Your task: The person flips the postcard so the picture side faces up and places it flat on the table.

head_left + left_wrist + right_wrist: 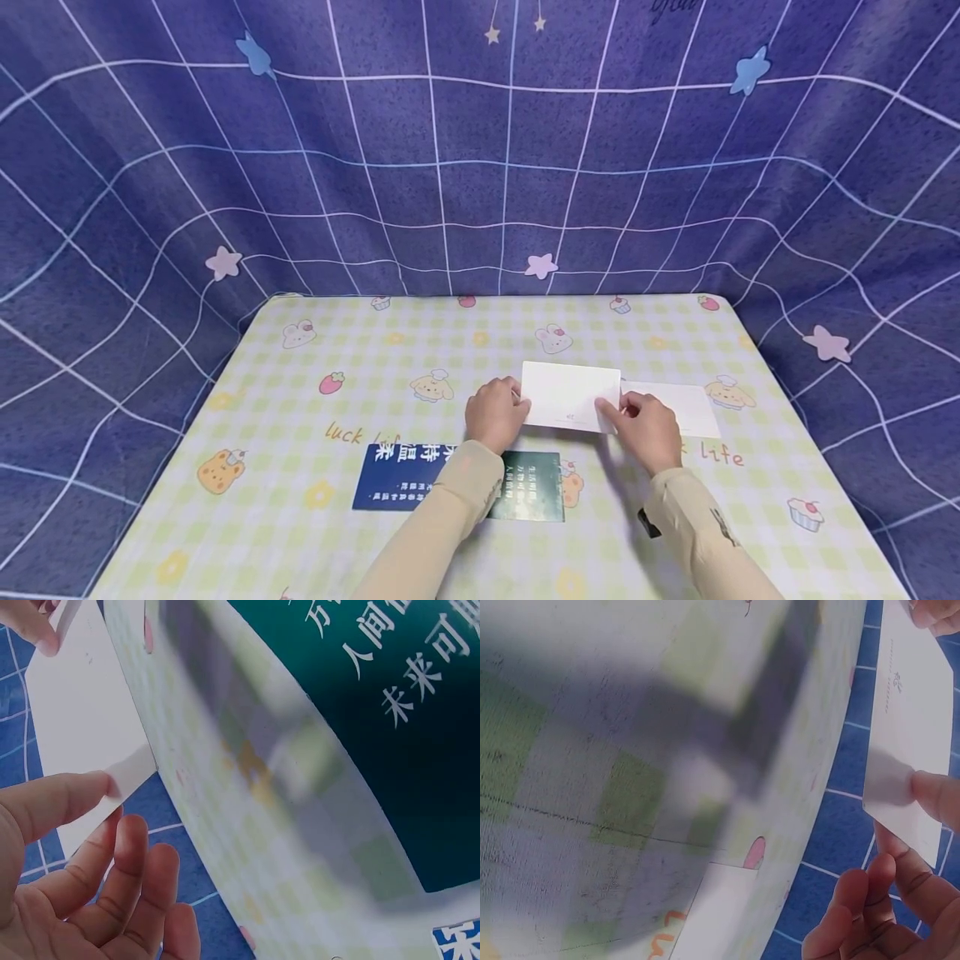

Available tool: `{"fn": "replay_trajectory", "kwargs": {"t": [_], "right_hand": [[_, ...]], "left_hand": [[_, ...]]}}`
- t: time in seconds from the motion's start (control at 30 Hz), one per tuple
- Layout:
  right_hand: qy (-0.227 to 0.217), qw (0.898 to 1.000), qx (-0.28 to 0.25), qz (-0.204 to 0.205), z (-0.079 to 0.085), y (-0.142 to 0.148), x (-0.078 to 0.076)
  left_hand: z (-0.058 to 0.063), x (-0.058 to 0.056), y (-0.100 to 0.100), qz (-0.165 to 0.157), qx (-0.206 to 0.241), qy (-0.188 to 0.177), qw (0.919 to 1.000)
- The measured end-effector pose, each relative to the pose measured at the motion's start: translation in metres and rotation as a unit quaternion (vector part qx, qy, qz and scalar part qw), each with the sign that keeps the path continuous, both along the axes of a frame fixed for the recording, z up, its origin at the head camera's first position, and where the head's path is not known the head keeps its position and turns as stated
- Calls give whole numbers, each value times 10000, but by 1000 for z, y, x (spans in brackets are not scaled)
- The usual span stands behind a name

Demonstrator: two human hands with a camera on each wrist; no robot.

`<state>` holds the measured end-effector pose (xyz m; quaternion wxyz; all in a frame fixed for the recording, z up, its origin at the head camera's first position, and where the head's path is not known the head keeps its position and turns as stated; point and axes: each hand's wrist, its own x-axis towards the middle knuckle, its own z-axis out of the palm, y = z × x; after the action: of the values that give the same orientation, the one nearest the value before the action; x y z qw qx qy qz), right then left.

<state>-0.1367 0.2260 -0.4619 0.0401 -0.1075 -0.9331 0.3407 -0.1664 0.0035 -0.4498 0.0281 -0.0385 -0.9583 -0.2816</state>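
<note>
Both hands hold a white postcard (568, 393) up over the table, its pale face with a small printed mark toward me. My left hand (495, 414) pinches its left end between thumb and fingers, as the left wrist view shows. At the other end my right hand (651, 427) grips it, thumb on the face and fingers behind. Another white card (693, 408) lies on the table just right of the right hand, partly covered. Below the left forearm lie a blue card (386, 483) and a dark green card (534, 492), both with white characters and partly hidden by the sleeve.
The table (262, 400) wears a green-and-white checked cloth with cartoon prints. A dark blue curtain (480, 192) with a white grid and stars hangs behind it and along both sides. Shadows of the hands fall on the cloth.
</note>
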Motion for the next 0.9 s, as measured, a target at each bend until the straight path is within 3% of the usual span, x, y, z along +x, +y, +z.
{"fn": "replay_trajectory", "kwargs": {"t": [0.43,0.9], "right_hand": [[330,9994,-9,49,6,-6,9],[598,9980,131,166,10,-13,20]], "left_hand": [[11,12,-8,32,86,353,9993],[7,19,-25,-38,724,154,9973]]}}
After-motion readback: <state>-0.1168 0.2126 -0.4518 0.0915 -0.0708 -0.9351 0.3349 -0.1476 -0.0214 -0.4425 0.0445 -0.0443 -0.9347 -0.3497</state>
